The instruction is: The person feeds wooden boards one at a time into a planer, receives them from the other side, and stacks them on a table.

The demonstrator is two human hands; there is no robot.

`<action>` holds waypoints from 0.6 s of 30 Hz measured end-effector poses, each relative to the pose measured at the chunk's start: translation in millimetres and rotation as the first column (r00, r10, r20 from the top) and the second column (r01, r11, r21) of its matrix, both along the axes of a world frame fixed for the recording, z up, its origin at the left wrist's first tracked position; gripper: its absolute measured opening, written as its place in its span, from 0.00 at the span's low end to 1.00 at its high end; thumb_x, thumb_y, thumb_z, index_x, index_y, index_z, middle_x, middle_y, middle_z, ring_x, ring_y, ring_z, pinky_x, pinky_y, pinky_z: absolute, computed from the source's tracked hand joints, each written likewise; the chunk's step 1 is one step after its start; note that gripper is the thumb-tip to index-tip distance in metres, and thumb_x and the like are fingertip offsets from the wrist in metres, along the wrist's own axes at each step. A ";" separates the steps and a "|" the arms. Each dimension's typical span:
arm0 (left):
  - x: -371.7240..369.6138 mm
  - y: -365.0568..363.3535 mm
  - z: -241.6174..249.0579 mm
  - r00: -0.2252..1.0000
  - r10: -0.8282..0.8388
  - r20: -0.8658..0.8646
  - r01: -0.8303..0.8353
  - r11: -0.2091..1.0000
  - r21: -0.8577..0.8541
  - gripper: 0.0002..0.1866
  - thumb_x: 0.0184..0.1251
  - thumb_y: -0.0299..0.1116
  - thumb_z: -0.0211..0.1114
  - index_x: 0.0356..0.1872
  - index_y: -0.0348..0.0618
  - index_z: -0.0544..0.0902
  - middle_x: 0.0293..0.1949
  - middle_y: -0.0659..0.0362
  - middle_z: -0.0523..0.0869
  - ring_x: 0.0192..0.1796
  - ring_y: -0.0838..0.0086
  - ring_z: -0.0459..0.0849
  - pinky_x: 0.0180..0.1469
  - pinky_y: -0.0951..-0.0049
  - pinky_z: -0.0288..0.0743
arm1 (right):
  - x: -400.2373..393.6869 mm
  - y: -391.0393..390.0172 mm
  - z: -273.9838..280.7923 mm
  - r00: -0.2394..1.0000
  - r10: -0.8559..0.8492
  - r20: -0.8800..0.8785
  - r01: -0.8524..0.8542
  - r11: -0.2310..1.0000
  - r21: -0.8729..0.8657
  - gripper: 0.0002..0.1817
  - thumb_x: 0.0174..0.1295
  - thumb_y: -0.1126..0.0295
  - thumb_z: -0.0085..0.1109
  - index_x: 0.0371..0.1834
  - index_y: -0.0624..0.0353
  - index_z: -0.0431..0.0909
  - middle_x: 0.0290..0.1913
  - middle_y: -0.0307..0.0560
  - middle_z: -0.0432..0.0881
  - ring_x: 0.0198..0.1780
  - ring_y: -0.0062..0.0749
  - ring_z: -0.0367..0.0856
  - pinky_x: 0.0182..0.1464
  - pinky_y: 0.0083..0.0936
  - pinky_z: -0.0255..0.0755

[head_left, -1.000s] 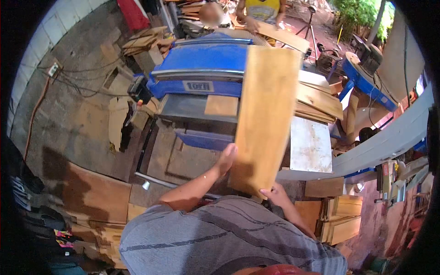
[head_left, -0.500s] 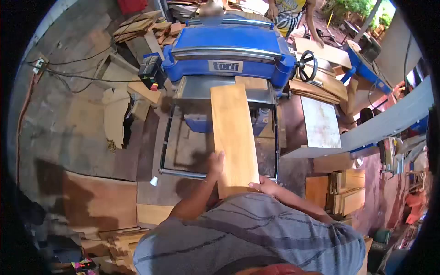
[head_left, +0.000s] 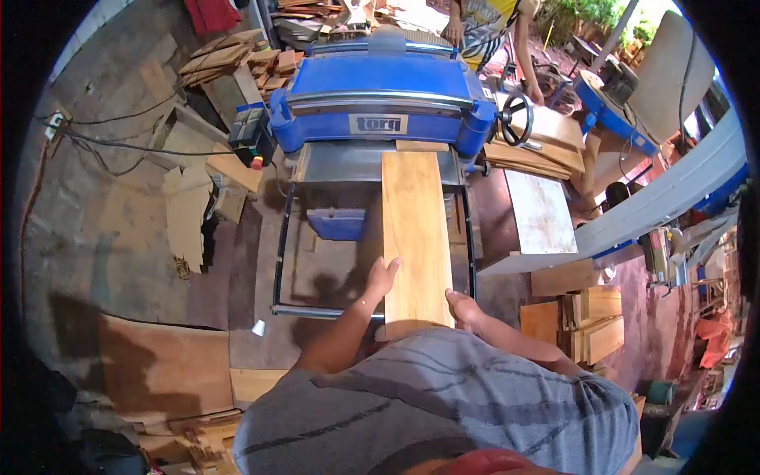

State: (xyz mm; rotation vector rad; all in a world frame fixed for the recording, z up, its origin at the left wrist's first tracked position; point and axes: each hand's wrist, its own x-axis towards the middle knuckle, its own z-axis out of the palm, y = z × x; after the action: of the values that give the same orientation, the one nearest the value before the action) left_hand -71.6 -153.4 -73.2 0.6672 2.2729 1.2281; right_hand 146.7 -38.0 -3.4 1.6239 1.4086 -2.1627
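Observation:
A long, light-brown wooden board (head_left: 416, 237) points away from me, its near end close to my shirt. My left hand (head_left: 383, 279) grips its left edge about two thirds of the way down, thumb on top. Nearer to me, my right hand (head_left: 462, 309) holds the right edge, with its thumb against the side. The board's far end lies over the metal bed (head_left: 340, 164) of a blue thickness planer (head_left: 380, 83) marked "torq". Another board's end (head_left: 421, 146) shows in the planer's opening, behind mine. The undersides of both hands are hidden.
Beyond the planer at the right, a co-worker's hand (head_left: 534, 93) is by stacked boards (head_left: 546, 146). A black handwheel (head_left: 516, 120) juts from the planer's right side. Left of it sits a switch box (head_left: 252, 136) with cables. More wood pieces (head_left: 598, 324) are stacked at my right.
The board has shifted right relative to the planer and now points straighter ahead. My right hand has moved slightly forward along its edge. The camera view has turned a little.

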 end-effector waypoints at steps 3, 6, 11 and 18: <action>-10.7 13.3 -7.7 0.999 -0.026 0.028 0.028 0.998 -0.056 0.27 0.70 0.50 0.60 0.49 0.29 0.77 0.45 0.38 0.84 0.48 0.51 0.84 0.51 0.58 0.74 | -10.9 6.2 26.2 1.000 0.009 -0.001 -0.009 0.998 -0.057 0.18 0.75 0.52 0.43 0.47 0.54 0.75 0.16 0.30 0.56 0.19 0.21 0.51 0.23 0.29 0.55; -23.2 27.5 -18.8 0.999 -0.049 0.018 0.050 0.998 -0.024 0.25 0.70 0.48 0.60 0.50 0.31 0.77 0.45 0.43 0.85 0.47 0.58 0.84 0.51 0.62 0.75 | -6.9 30.2 -14.7 0.993 0.047 -0.110 -0.054 0.997 -0.060 0.20 0.76 0.55 0.40 0.56 0.58 0.73 0.26 0.38 0.74 0.27 0.27 0.70 0.34 0.33 0.70; 8.6 19.6 1.5 0.974 -0.027 0.223 -0.002 0.992 0.127 0.24 0.69 0.47 0.61 0.54 0.35 0.75 0.46 0.51 0.85 0.46 0.67 0.83 0.51 0.62 0.76 | -10.5 52.9 -52.0 0.924 -0.042 -0.381 -0.047 0.974 -0.220 0.24 0.77 0.59 0.35 0.65 0.68 0.65 0.62 0.55 0.76 0.62 0.44 0.75 0.65 0.41 0.68; 32.9 -17.0 -35.5 0.966 -0.217 0.141 0.246 0.940 -0.237 0.27 0.70 0.44 0.60 0.60 0.32 0.70 0.50 0.45 0.83 0.52 0.58 0.83 0.52 0.61 0.75 | -23.7 52.7 -23.7 0.935 -0.148 -0.321 0.130 0.989 -0.076 0.21 0.76 0.59 0.40 0.55 0.66 0.75 0.50 0.52 0.82 0.49 0.39 0.82 0.54 0.39 0.75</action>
State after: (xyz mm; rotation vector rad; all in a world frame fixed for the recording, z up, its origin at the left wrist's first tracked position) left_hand -38.7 -170.4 -108.7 0.7256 2.1371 0.8259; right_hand 122.9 14.7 -27.1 1.4360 1.3287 -2.6268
